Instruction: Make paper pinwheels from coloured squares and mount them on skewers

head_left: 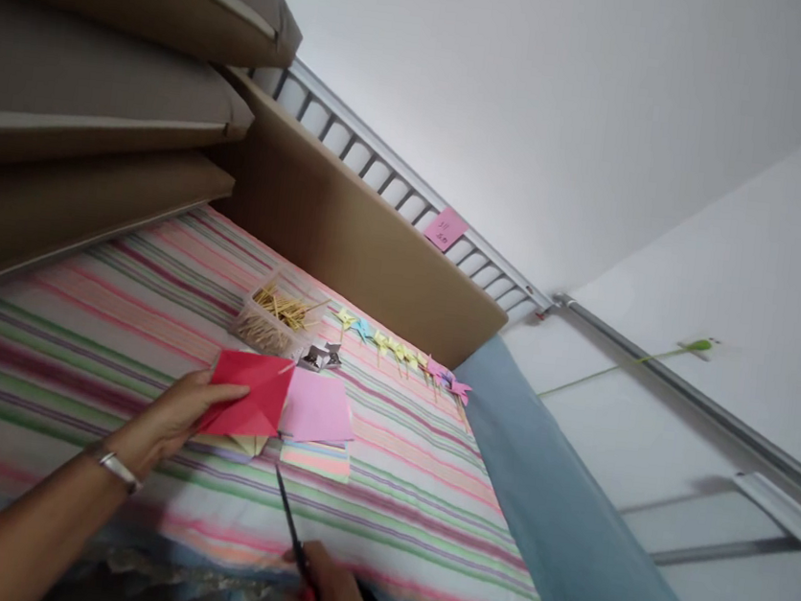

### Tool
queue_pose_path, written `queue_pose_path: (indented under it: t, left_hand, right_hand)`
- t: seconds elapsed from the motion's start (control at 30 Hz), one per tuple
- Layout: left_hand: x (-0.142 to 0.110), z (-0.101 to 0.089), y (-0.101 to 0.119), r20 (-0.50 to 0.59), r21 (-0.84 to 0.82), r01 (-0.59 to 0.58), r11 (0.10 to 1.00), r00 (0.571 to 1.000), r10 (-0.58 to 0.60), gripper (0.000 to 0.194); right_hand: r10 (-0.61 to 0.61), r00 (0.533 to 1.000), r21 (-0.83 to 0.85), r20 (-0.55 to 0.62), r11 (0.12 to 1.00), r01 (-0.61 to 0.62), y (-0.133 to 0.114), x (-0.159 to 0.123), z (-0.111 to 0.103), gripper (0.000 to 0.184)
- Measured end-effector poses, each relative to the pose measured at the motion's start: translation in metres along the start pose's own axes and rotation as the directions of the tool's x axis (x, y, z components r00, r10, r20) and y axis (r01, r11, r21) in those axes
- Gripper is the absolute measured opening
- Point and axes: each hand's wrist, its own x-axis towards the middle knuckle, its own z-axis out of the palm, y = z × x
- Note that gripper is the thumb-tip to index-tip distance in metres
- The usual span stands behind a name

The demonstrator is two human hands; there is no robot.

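Note:
In my left hand is a square of red paper with crease lines, the thumb lying over its face. My right hand grips a pair of scissors by the handles, its dark blades pointing up toward the paper but apart from it. Pink paper squares lie just right of the red sheet, on top of a stack of multicoloured paper. Some yellowish paper shows from under the red one.
A clear box of wooden sticks stands beyond the paper, beside small black-and-white pieces. Several paper pinwheels on sticks form a row along the brown board. Everything rests on a striped cloth. Folded padded panels rise at left.

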Motion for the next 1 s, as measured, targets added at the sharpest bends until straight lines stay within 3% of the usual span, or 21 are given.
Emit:
queue_pose_path:
  t: [0.07, 0.23, 0.4, 0.53, 0.77, 0.87, 0.9, 0.93, 1.0]
  left_hand:
    - [0.003, -0.003, 0.004, -0.067, -0.026, -0.037, 0.999, 0.997, 0.035, 0.021]
    - [0.011, 0.000, 0.008, -0.157, -0.115, -0.109, 0.987, 0.983, 0.090, 0.024]
    - [0.022, 0.012, 0.009, -0.194, -0.198, -0.173, 0.965, 0.972, 0.135, 0.024]
    - [0.032, 0.019, 0.003, -0.270, -0.206, -0.201, 0.958, 0.952, 0.142, 0.017]
    - [0.042, 0.042, -0.007, -0.281, -0.252, -0.160, 0.954, 0.956, 0.086, 0.017]
    - [0.046, 0.055, -0.012, -0.292, -0.276, -0.148, 0.950, 0.954, 0.064, 0.016]
    - [0.048, 0.060, -0.015, -0.291, -0.282, -0.151, 0.947, 0.955, 0.066, 0.016]
    - [0.049, 0.064, -0.018, -0.286, -0.284, -0.156, 0.946, 0.955, 0.071, 0.016]
    - [0.053, 0.073, -0.025, -0.269, -0.277, -0.164, 0.947, 0.959, 0.087, 0.018]
  right_hand:
    - [0.027, 1.000, -0.075, 0.016, 0.997, -0.025, 0.005, 0.008, -0.015, 0.034]
    - [0.062, 0.990, -0.301, -0.130, 0.949, -0.099, 0.026, 0.046, -0.051, 0.046]
    - [0.057, 0.992, -0.494, -0.113, 0.863, -0.105, 0.045, 0.095, -0.057, 0.045]
    - [0.020, 0.996, -0.488, -0.086, 0.871, -0.060, 0.057, 0.129, -0.049, 0.046]
    - [-0.054, 0.996, -0.365, -0.072, 0.931, 0.024, 0.067, 0.171, -0.055, 0.044]
    - [-0.053, 0.991, -0.111, -0.121, 0.993, 0.040, 0.047, 0.184, -0.043, 0.035]
    - [-0.003, 0.992, 0.161, -0.122, 0.987, 0.023, 0.038, 0.187, -0.035, 0.035]
    - [0.047, 0.997, 0.440, -0.065, 0.898, -0.014, 0.029, 0.189, -0.027, 0.035]
    - [0.087, 0.995, 0.797, 0.043, 0.598, -0.087, 0.013, 0.192, -0.010, 0.035]
